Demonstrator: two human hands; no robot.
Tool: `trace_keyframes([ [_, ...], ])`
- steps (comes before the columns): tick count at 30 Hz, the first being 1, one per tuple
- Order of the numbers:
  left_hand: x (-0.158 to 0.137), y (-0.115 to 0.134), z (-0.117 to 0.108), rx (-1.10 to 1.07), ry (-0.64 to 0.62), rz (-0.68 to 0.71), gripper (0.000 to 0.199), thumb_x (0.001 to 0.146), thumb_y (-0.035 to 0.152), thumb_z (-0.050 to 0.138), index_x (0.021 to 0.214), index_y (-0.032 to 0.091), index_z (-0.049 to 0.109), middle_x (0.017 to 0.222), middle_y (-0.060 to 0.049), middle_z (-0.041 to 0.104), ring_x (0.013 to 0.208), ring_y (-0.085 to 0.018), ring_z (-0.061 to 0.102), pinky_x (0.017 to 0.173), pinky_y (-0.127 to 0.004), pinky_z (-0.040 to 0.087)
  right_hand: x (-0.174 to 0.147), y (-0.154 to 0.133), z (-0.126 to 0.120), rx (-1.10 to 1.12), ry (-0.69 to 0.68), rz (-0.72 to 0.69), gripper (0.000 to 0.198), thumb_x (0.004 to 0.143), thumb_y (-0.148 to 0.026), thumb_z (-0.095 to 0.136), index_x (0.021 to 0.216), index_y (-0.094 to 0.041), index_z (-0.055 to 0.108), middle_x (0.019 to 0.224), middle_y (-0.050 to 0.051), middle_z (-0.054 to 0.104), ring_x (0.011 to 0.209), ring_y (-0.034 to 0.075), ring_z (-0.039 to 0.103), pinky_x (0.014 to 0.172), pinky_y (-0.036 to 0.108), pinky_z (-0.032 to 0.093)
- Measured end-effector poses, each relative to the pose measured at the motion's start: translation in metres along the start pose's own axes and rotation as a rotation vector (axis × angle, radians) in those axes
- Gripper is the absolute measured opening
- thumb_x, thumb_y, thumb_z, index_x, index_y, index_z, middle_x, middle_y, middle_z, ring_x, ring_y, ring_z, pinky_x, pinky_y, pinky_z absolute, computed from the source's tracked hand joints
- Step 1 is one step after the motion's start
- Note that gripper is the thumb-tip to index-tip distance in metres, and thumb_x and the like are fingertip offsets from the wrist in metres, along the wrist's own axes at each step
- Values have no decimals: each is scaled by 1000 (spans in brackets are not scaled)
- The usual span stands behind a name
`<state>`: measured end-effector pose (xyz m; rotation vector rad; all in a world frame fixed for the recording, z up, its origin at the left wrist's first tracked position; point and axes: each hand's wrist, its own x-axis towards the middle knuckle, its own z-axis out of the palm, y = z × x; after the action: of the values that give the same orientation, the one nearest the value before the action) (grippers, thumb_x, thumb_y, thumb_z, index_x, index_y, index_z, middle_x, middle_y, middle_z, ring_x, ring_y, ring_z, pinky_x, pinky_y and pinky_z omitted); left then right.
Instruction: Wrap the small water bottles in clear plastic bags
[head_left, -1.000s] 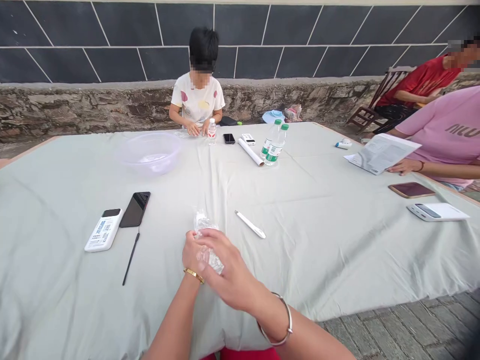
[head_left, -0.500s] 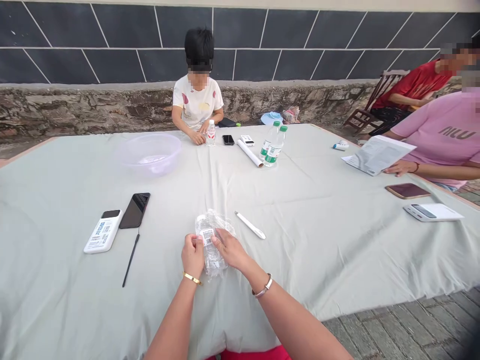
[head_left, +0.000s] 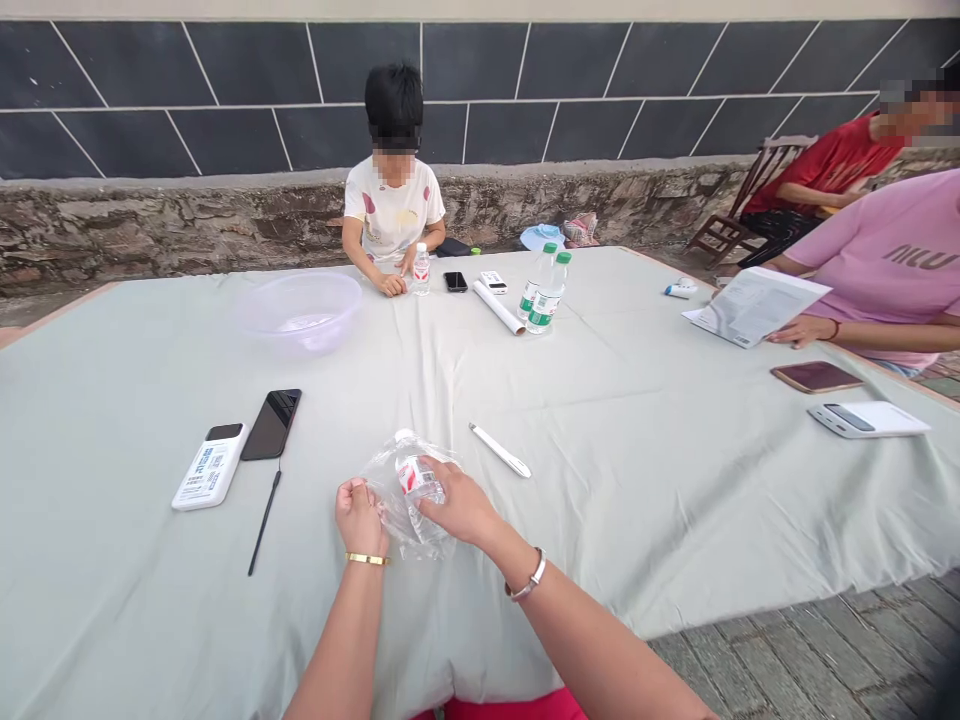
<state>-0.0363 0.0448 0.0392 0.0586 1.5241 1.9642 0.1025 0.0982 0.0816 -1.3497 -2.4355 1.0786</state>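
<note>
Left hand (head_left: pixel 361 518): fingers (head_left: pixel 357 491) pinched together on clear plastic film (head_left: pixel 384 466). Right hand (head_left: pixel 463 503): fingers (head_left: pixel 444 476) curled round small, clear, white-capped, red-and-white-labelled bottle (head_left: pixel 414 478), amid film over near part of pale-grey cloth-covered worktop (head_left: pixel 675 430). Rightward: slim white pen-like tool (head_left: pixel 500 450). Farther: translucent lilac basin (head_left: pixel 304 305).

Left hand (head_left: pixel 361 515) pinched, right hand (head_left: pixel 466 502) curled, thumb (head_left: pixel 433 508) apart from fingers (head_left: pixel 444 472); both forearms (head_left: pixel 341 630) extended forward (angled inward)

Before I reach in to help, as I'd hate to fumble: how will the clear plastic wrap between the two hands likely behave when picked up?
The clear plastic wrap is probably floppy: it spreads in loose wrinkles from the left hand. It looks thin and see-through, so it's likely light. Its shine hints it may be slippery.
</note>
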Motion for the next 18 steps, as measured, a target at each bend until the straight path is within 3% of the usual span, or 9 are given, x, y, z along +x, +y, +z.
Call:
trace_keyframes([
  [4, -8, 15, 2, -8, -8, 37, 25, 74, 41, 60, 78, 21, 46, 48, 12, 34, 37, -5, 32, 35, -17, 25, -5, 12, -13, -7, 55, 37, 47, 90, -27, 35, 136, -28, 39, 121, 7, 55, 100, 19, 58, 82, 29, 41],
  [6, -11, 21, 3, 10, -23, 49, 24, 75, 41, 59, 78, 21, 46, 47, 12, 35, 37, -5, 31, 35, -17, 26, -6, 10, -13, -65, 84, 71, 46, 92, -32, 32, 137, -27, 38, 122, 8, 54, 102, 21, 57, 81, 30, 41],
  [9, -11, 22, 0, 52, -23, 75, 22, 77, 40, 57, 79, 20, 47, 45, 12, 34, 37, -5, 30, 35, -18, 26, -4, 2, -11, -178, 69, 123, 70, 80, -53, 51, 141, -26, 30, 121, 11, 54, 102, 26, 56, 77, 32, 41],
  [11, -6, 20, -7, 93, 19, 88, 20, 76, 39, 56, 79, 20, 48, 45, 12, 34, 36, -6, 30, 35, -18, 26, -2, -1, -11, -214, 42, 153, 83, 73, -54, 60, 143, -25, 26, 118, 11, 55, 102, 27, 56, 77, 32, 40],
  [18, 11, 18, -31, 166, 154, 104, 21, 70, 36, 59, 76, 19, 49, 46, 11, 38, 35, -5, 31, 34, -18, 27, -4, 7, -15, -174, 63, 237, 63, 85, -42, 42, 143, -21, 26, 119, 11, 55, 104, 24, 54, 77, 31, 39],
])
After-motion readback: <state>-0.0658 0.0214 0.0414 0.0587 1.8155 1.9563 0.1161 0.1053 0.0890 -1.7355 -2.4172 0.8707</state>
